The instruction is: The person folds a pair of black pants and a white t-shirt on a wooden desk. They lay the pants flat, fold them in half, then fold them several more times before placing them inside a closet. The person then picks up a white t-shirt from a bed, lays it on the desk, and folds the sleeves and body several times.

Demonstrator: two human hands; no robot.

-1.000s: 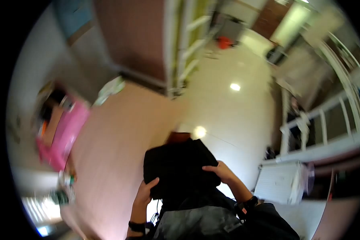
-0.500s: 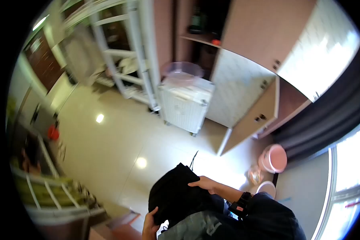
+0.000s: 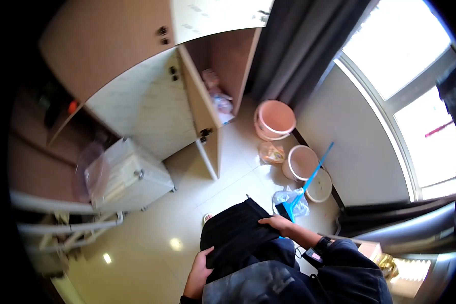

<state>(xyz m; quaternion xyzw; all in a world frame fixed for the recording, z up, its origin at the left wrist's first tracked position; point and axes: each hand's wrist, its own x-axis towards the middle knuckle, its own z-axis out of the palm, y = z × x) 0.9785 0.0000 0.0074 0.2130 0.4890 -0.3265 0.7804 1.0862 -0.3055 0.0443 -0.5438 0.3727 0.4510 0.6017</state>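
A folded black garment (image 3: 233, 229) is held in front of my body, above the floor; its exact kind is hard to make out. My left hand (image 3: 200, 269) grips its near left edge, thumb on top. On the right edge, my right hand (image 3: 277, 225) pinches the cloth, thumb on top and the other fingers hidden beneath. A dark device is strapped to my right wrist. The lower part of the garment merges with my dark clothes.
Ahead, a cabinet door (image 3: 203, 119) stands open, with small items inside. Pink buckets (image 3: 276, 119), a basin (image 3: 319, 186), a plastic bag (image 3: 271, 153) and a blue broom (image 3: 309, 180) line the right wall. A white suitcase (image 3: 137, 177) with a clear basin is at left.
My view has turned right, so the open cabinet, buckets and window sit further left, and the broom has come into sight. Both hands keep hold of the black garment, which looks flatter.
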